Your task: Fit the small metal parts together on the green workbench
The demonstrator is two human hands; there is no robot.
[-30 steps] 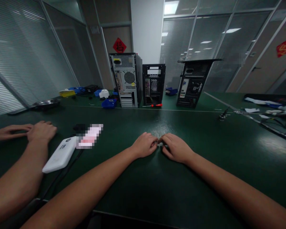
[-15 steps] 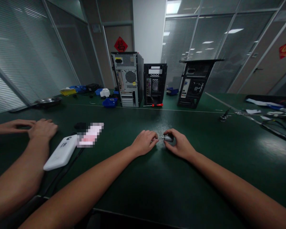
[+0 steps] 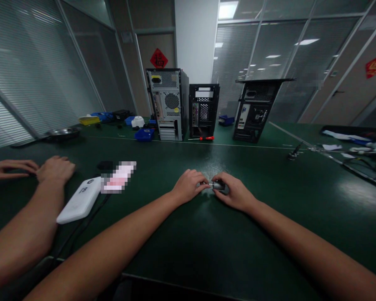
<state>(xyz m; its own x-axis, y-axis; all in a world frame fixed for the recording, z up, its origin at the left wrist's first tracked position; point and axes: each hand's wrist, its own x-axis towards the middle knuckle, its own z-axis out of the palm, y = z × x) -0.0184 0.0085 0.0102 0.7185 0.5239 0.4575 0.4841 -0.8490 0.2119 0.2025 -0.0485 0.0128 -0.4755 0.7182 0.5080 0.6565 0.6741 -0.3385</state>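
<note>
My right hand [image 3: 235, 191] is closed round a small dark grey cylindrical object [image 3: 219, 187] with a silvery end. The object lies sideways just over the table, its kind too small to make out. From its left end a thin bright tip [image 3: 211, 184] points toward my left hand [image 3: 190, 186]. The fingers of my left hand are pinched together at that tip. Whether they grip the tip or some other small piece is hidden. Both hands rest low over the dark green table [image 3: 188, 246].
Three computer cases [image 3: 171, 104] stand at the back, a red-handled screwdriver [image 3: 207, 138] before the middle one. At left are another person's hands [image 3: 55, 169] and a white power bank [image 3: 81, 200] beside a blurred-out item. A dark small tool [image 3: 294, 152] and cables [image 3: 366, 173] lie right.
My right hand has shifted slightly left and down with the grey object. The gap between my two hands has narrowed, and the thin tip now meets my left fingers.
</note>
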